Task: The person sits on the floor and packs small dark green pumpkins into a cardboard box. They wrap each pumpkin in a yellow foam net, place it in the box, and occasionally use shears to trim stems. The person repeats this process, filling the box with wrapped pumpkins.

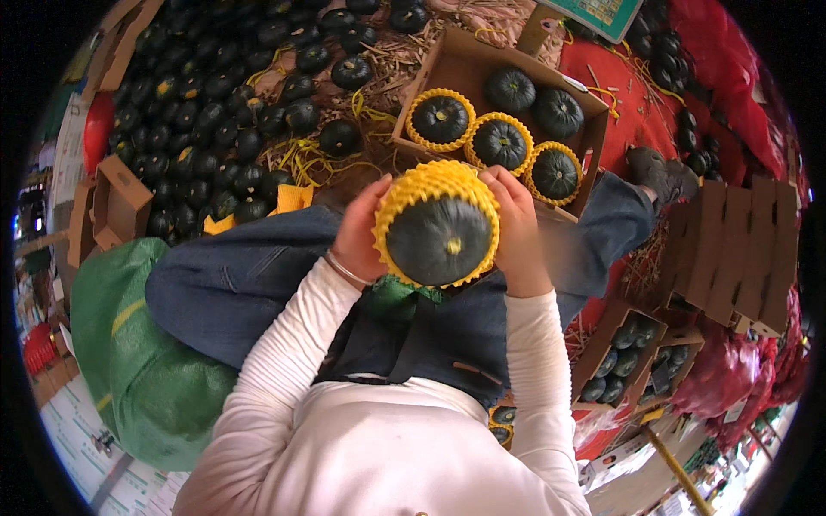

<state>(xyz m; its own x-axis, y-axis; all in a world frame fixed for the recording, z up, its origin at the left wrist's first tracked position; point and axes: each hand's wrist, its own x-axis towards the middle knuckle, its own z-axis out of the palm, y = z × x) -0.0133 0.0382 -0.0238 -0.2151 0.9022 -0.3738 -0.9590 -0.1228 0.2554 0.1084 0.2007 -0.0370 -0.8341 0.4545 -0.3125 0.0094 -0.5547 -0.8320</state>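
Note:
A dark green squash (432, 242) in a yellow foam net sleeve (445, 177) is held between my two hands above my lap. My left hand (361, 229) grips its left side, and my right hand (519, 226) grips the right side. Just beyond stands an open cardboard box (452, 55). Inside it, three squashes in yellow foam nets, one of them a netted squash (441, 119), line the near side. Two bare squashes, one at the back (510, 89) and one at the right (558, 113), lie behind them.
A large heap of squashes (213, 122) spreads at the upper left. Yellow foam nets (293, 198) lie by my leg, with a green sack (142, 348) at left. Flattened or stacked cardboard boxes (729, 251) and a box of squashes (619, 361) are at right. A green crate-like panel (597, 16) is at the top.

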